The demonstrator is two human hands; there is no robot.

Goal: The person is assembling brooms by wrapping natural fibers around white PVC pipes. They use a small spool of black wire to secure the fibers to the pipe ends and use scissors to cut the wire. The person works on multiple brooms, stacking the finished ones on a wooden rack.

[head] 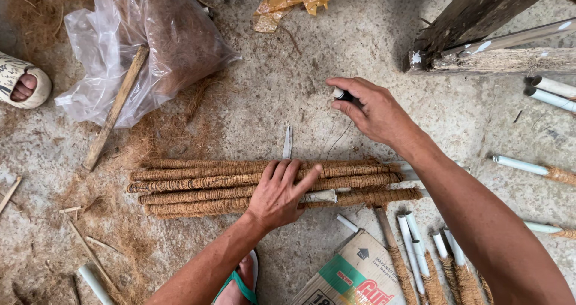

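Pressing down with fingers spread flat, the left hand (279, 194) rests on a bundle of coir-wrapped poles (240, 187) lying side by side on the concrete floor (312, 89). The right hand (372, 110) hovers just above and beyond the bundle, its thumb and fingertips pinched on a small dark spool (343, 94), from which a thin thread (336, 143) seems to run down toward the poles. A clear plastic bag (138, 41) at the upper left holds a mass of brown coconut fibre, with a wooden stick (117, 107) leaning across its front and loose fibre scattered around it. A cardboard box (354, 275) lies near the bottom edge; its contents cannot be seen. To its right, more white pipes (414, 239), partly wrapped in coir, lie in a row, and a few others lie farther right. A small blade (287, 143) lies on the floor just behind the bundle. A weathered wooden beam (480, 23) crosses the upper right corner.
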